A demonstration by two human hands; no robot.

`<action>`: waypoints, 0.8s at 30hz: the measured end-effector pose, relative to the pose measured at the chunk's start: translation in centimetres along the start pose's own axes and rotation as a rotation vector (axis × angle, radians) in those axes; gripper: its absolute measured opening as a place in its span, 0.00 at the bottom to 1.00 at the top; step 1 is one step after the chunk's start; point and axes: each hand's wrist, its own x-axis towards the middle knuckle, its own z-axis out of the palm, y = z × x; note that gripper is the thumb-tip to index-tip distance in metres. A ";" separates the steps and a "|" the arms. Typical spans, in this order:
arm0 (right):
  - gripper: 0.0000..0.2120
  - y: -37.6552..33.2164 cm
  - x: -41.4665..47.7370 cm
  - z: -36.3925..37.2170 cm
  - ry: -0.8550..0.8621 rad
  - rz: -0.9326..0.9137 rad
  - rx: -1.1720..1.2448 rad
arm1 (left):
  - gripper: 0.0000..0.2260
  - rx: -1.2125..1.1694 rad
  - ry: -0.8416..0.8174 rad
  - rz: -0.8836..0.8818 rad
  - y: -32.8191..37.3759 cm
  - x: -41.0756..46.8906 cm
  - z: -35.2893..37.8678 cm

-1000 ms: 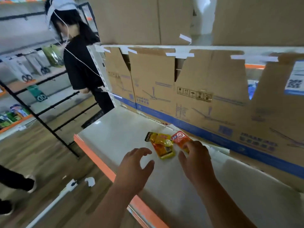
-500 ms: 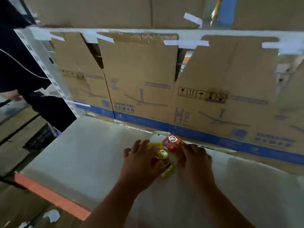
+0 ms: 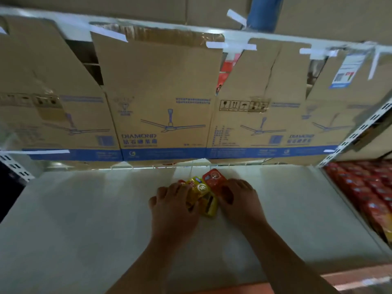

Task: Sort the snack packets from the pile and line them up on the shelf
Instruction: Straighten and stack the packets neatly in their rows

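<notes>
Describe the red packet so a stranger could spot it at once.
On the pale shelf in front of the cardboard fan boxes, the left hand and right hand rest on a pile of packets. The red packet lies at the pile's back right, touching the right hand; unlike the yellow packets beside it, it is orange-red.
</notes>
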 end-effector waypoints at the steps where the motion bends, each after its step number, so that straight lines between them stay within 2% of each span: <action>1: 0.10 -0.2 -0.3 -0.2 0.006 0.007 0.005 | 0.22 -0.014 0.010 -0.008 0.0 -0.1 -0.1; 4: 0.04 -0.5 -1.3 -0.6 0.084 0.090 0.105 | 0.24 -0.054 0.031 -0.030 -0.3 -0.2 -0.1; 7: 0.09 -0.7 -2.4 -1.1 0.215 0.309 0.330 | 0.24 -0.080 0.039 -0.014 -0.4 -0.2 0.0; 10: 0.04 -0.5 -2.6 -1.3 0.209 0.413 0.311 | 0.23 -0.065 0.044 0.002 -0.3 0.0 0.2; 11: 0.07 -0.6 -2.5 -1.3 0.190 0.422 0.249 | 0.22 -0.065 0.044 0.005 -0.2 0.0 0.2; 14: 0.30 -1.0 -2.4 -0.8 0.115 0.380 0.073 | 0.23 -0.093 0.059 0.010 -0.2 -0.1 0.1; 15: 0.34 -1.3 -2.5 -0.4 0.075 0.366 0.004 | 0.22 -0.099 0.059 0.011 -0.3 -0.1 0.1; 18: 0.31 -1.3 -2.9 0.7 0.069 0.313 -0.164 | 0.20 -0.092 0.042 0.012 -0.2 -0.1 0.0; 24: 0.26 -1.1 -2.8 1.1 0.157 0.305 -0.074 | 0.19 -0.117 0.060 0.010 -0.5 -0.3 0.1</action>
